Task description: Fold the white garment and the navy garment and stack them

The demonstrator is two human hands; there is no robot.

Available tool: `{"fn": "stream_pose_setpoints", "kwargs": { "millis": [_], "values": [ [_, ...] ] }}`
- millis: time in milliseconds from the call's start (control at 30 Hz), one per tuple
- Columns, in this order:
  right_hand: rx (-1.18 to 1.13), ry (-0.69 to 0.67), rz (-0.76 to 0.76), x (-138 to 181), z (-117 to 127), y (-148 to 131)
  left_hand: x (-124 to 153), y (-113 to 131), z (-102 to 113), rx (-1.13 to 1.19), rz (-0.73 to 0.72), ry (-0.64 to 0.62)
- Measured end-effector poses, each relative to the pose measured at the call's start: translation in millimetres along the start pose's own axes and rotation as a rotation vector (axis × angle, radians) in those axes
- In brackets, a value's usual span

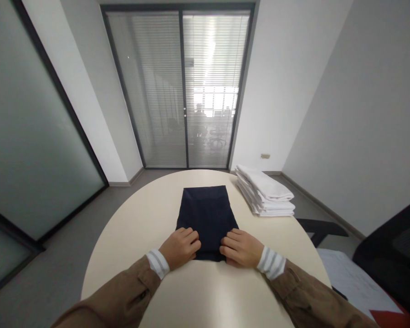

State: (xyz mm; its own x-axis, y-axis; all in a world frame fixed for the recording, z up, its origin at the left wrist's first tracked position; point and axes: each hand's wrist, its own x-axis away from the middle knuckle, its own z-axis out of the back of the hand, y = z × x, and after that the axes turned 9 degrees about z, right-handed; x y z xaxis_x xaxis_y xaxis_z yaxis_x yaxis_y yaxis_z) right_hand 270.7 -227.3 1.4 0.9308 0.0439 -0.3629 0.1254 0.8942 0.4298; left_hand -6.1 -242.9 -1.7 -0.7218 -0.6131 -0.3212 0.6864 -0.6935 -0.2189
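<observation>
A dark navy piece of folded cloth [207, 214] lies flat on the pale round table [140, 214], its far edge straight and its sides slightly flared toward me. At its near left corner, my left hand [181, 246] has its fingers curled over the fabric. Opposite, my right hand [242, 246] grips the near right corner in the same way. Between the two hands the near edge of the cloth runs level. Both thumbs are mostly hidden beneath or behind the fingers. Which garment or item the cloth is, I cannot tell.
A stack of folded white cloths [264, 191] sits at the table's back right edge. Right of the table stands a black chair [392, 246], with papers [355, 273] beside it. Beyond the table is a glass door with blinds [182, 91].
</observation>
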Motion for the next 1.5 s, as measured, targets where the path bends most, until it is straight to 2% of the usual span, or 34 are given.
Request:
{"fn": "stream_pose_setpoints", "kwargs": {
  "millis": [167,300,500,733,867,1000,1067,1200,1267,1333,1400,1500],
  "values": [
    [-0.066,-0.037,-0.11,-2.4,-1.3,-4.0,0.3,-2.2,-4.3,-0.011,-0.106,0.099],
    [-0.113,-0.033,-0.08,-1.3,-2.8,-5.8,0.8,-2.0,-5.8,0.011,-0.163,0.141],
    [-0.193,-0.04,-0.071,-0.7,-3.7,-9.2,2.8,1.5,3.3,0.133,-0.157,0.061],
    [-0.374,-0.089,-0.212,-7.2,-3.3,-13.5,4.5,5.2,1.9,0.194,-0.135,0.024],
    [-0.456,-0.078,-0.241,-9.9,-3.0,-16.5,-0.3,6.4,8.0,0.278,-0.091,-0.069],
    [-0.538,-0.045,-0.259,-12.6,-1.8,-19.7,-15.3,6.4,23.2,0.36,-0.005,-0.2],
    [-0.572,-0.031,-0.261,-14.7,0.7,-20.4,-23.9,6.8,28.8,0.347,-0.025,-0.24],
    [-0.674,0.028,-0.3,-17.6,6.6,-19.7,-33.5,12.3,28.0,0.369,-0.123,-0.173],
    [-0.744,0.054,-0.334,-16.2,8.4,-18.6,-32.4,17.6,22.1,0.403,-0.12,-0.141],
    [-0.818,0.095,-0.365,-12.2,9.0,-16.6,-28.7,23.1,15.4,0.423,-0.102,-0.164],
    [-0.846,0.183,-0.45,-5.9,8.3,-12.5,-24.7,27.1,10.4,0.442,-0.089,-0.219],
    [-0.742,0.343,-0.751,5.5,3.9,-0.2,-21.0,29.3,10.2,0.506,-0.088,-0.297]
  ]
}}
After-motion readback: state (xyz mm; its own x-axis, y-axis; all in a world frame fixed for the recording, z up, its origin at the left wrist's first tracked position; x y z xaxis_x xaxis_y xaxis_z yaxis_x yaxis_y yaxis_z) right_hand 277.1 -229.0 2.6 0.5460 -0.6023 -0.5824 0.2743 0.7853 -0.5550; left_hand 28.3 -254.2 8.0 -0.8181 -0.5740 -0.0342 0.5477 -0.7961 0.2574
